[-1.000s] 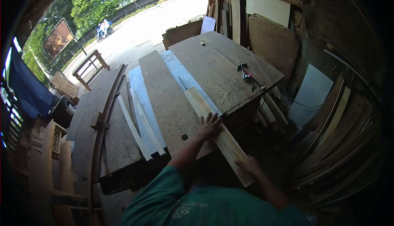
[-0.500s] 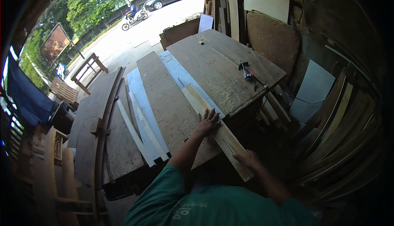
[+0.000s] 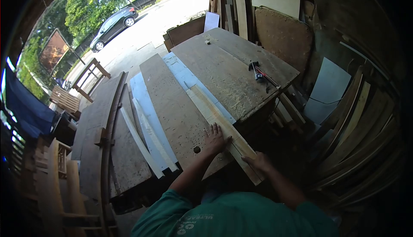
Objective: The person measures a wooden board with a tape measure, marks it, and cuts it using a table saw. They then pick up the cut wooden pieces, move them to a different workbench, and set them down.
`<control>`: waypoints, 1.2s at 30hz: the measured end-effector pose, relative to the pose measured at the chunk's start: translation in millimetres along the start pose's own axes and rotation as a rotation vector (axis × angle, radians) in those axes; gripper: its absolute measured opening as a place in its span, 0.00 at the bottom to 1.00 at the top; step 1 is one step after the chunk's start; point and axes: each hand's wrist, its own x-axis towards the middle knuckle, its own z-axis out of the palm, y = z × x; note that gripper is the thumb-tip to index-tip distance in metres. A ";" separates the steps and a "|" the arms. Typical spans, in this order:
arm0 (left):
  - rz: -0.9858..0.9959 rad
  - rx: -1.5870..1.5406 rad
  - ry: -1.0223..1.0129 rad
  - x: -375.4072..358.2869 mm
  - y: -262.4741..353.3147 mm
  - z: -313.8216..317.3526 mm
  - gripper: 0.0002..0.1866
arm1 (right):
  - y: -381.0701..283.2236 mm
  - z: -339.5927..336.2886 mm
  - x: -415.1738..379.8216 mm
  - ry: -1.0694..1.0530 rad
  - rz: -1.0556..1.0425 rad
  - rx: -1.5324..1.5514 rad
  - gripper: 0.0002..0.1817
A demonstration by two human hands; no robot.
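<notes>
A long pale board (image 3: 211,110) lies slantwise over the front of the workbench (image 3: 172,95), its near end sticking out past the edge. My left hand (image 3: 215,139) rests on the board's left edge, fingers spread, pointing away from me. Near the board's close end my right hand (image 3: 257,161) grips its right edge, thumb on top; the fingers underneath are hidden. A dark pencil line runs along the wood between the hands.
A hammer (image 3: 255,66) and a red-and-black tool (image 3: 269,80) lie at the bench's right, near sawdust (image 3: 234,99). Two pale strips (image 3: 140,140) (image 3: 154,133) lie at left. Boards (image 3: 365,142) lean at right; a car (image 3: 114,27) is outside.
My left hand has slid slightly left and nearer, to the board's left edge. My right hand keeps its grip near the close end. Outside, the car moved left and the motorcycle left view.
</notes>
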 end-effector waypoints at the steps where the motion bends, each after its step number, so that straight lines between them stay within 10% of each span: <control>1: 0.001 -0.009 0.002 2.3 -2.4 0.4 0.50 | -3.0 -0.7 0.2 0.002 0.004 0.000 0.53; 36: 0.024 0.014 -0.009 21.4 -35.8 -8.9 0.47 | -46.9 9.9 74.6 -0.048 -0.027 0.058 0.51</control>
